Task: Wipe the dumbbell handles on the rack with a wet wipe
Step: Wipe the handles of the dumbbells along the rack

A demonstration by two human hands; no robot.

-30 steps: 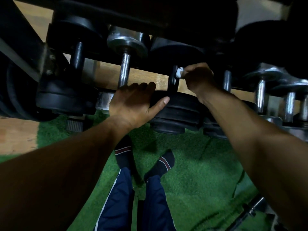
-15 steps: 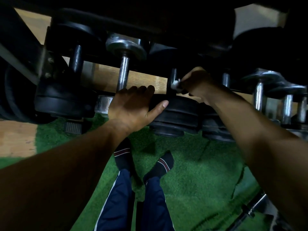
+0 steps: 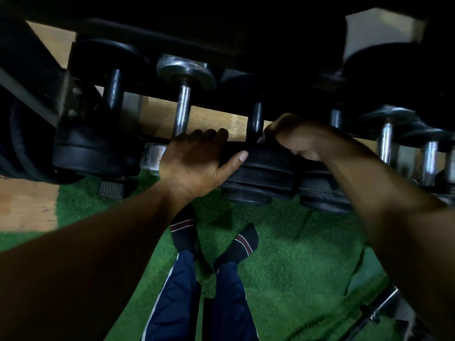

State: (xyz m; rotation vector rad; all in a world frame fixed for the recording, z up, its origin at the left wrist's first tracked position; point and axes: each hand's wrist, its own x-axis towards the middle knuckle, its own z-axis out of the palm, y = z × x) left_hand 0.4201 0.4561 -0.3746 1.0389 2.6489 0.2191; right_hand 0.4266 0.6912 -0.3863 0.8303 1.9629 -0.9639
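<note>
Head view: slid down the black handle (image 3: pixel 255 119) since a second ago, the right hand (image 3: pixel 299 137), from up near the far weight to the near end, right against the black rubber head (image 3: pixel 261 168). Gone from sight too, the wet wipe: a white corner showing beside the bar a second ago, now buried somewhere in the closed fist, or possibly a pale sliver at the knuckles, too blurred to call. Curled shut beside the lower handle, that right hand, presumably bunched on the wipe and pressed against the bar, though actual contact was smeared by motion blur. Barely budged, the left hand (image 3: pixel 197 158): fingers flat and spread over the top of the near head, thumb stretched across its face, bracing rather than gripping. Sat mid-rail on the rack (image 3: pixel 32 94), this dumbbell, with the knurled chrome handle (image 3: pixel 182 109) just to its left and a fatter black handle (image 3: pixel 113 87) further toward the rack's left end. Off toward the right end, more chrome bars (image 3: pixel 385 141), half hidden behind the right forearm. Read as one full downward stroke finished on this bar; likely another pass or a shift to a neighbouring handle next. Nothing in view to tell which handles were already clean.
</note>
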